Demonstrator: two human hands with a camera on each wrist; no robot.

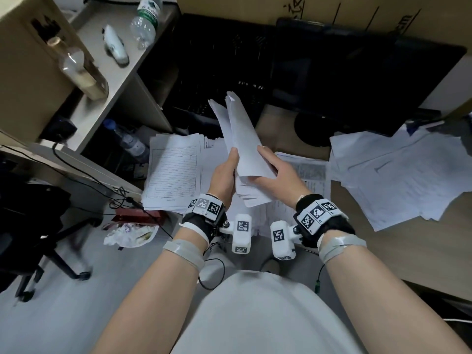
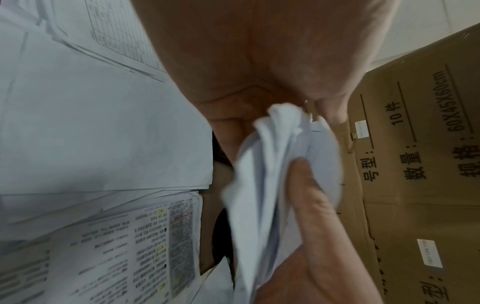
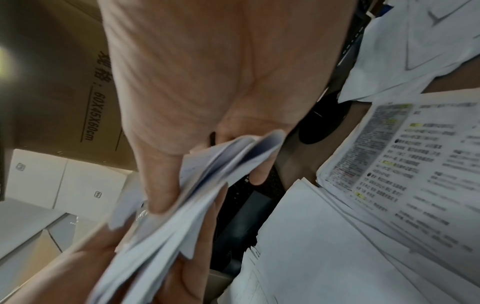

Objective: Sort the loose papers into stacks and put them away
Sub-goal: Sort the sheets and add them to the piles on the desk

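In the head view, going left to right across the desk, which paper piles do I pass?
Stack with the lined form on top → bundle held upright in both hands → printed sheet with text columns → loose spread of sheets.

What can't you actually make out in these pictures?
- Sheet count in the held bundle: edges overlap in every view.
- Bundle's printing: only blank backs face the head view.
- Left hand fingers: behind the bundle there.
- Printed sheet text: blurred in the right wrist view.

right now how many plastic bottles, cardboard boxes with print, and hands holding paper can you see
plastic bottles: 2 (on the shelf, under it)
printed cardboard boxes: 1
hands holding the bundle of sheets: 2 (left hand, right hand)
total: 5
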